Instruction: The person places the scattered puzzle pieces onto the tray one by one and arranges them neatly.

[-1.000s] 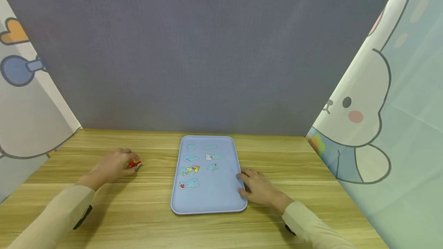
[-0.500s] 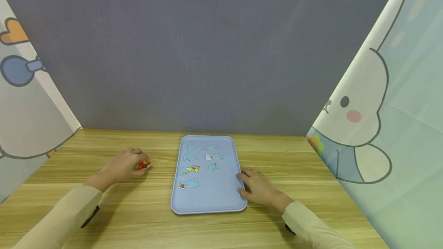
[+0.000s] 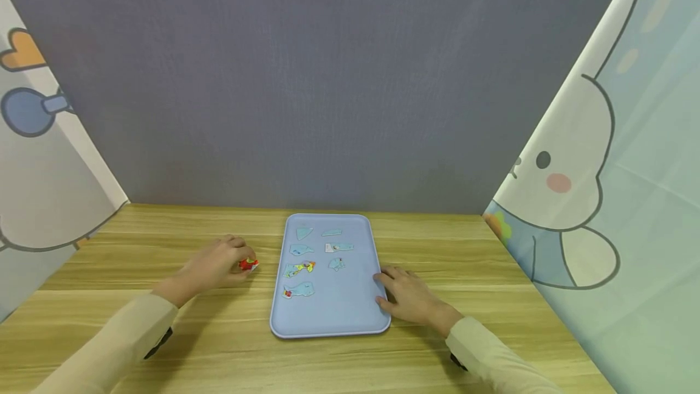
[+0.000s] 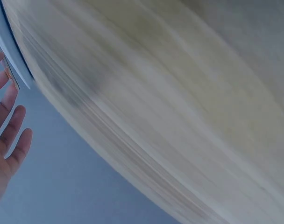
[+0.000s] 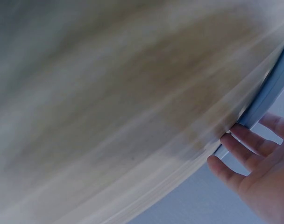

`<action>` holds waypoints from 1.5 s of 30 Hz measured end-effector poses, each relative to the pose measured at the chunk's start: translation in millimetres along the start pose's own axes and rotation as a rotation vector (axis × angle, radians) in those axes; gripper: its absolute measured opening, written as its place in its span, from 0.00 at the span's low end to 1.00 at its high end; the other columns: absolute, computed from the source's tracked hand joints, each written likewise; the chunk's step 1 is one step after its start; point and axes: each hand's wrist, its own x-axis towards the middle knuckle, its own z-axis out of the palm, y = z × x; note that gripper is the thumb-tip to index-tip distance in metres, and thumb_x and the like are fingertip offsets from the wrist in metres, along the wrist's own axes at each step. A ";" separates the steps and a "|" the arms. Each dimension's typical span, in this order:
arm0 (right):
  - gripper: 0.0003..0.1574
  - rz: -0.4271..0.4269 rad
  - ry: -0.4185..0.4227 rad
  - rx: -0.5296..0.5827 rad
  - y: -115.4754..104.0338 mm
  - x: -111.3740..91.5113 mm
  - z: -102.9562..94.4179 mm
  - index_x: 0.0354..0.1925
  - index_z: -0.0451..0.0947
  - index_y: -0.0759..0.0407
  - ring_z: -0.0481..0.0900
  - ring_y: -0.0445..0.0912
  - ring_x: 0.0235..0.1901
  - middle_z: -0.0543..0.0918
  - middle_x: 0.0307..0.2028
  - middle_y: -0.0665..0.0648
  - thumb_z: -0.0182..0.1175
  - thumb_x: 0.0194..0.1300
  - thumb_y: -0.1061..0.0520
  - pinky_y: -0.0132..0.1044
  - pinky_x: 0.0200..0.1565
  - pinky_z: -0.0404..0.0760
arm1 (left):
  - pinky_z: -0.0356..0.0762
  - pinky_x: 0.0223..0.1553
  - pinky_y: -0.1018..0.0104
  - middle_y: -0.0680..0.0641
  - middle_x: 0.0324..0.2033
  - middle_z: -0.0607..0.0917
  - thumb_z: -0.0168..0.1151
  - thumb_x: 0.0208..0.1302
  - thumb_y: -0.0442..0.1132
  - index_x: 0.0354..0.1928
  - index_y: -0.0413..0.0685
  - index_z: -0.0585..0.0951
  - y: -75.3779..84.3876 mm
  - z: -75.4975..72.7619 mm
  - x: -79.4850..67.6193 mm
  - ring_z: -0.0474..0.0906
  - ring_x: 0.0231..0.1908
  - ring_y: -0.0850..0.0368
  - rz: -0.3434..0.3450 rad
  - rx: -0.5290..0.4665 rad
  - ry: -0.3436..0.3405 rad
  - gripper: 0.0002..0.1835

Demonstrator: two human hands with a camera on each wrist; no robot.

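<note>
Between thumb and fingers, my left hand (image 3: 217,265) pinches a small flat piece with red, green and white print (image 3: 249,264), just above the table left of the tray. In the left wrist view the piece (image 4: 10,74) appears edge-on at the fingertips; the other fingers are spread. A light blue tray (image 3: 355,306) lies mid-table. On it are several pale blue, irregular puzzle pieces in two columns, among them one with yellow and orange print (image 3: 299,269) and one with a red corner (image 3: 299,290). My right hand (image 3: 411,298) rests its fingertips on the tray's right rim (image 5: 268,93).
The wood-grain table (image 3: 459,254) extends on both sides of the tray. A grey panel (image 3: 306,90) rises behind it. Cartoon-printed cloths hang on the left (image 3: 44,181) and right (image 3: 651,157).
My left hand has moved right with the red piece, coming closer to the tray. The right hand, the tray and the pieces on it have stayed put.
</note>
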 end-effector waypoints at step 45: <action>0.30 -0.003 0.011 -0.014 1.2 0.0 2.9 0.58 0.70 0.58 0.68 0.56 0.58 0.71 0.58 0.62 0.54 0.62 0.43 0.56 0.54 0.71 | 0.74 0.36 0.65 0.57 0.31 0.78 0.65 0.49 0.50 0.33 0.57 0.81 76.3 28.3 48.2 0.69 0.32 0.62 0.183 -0.019 -0.044 0.10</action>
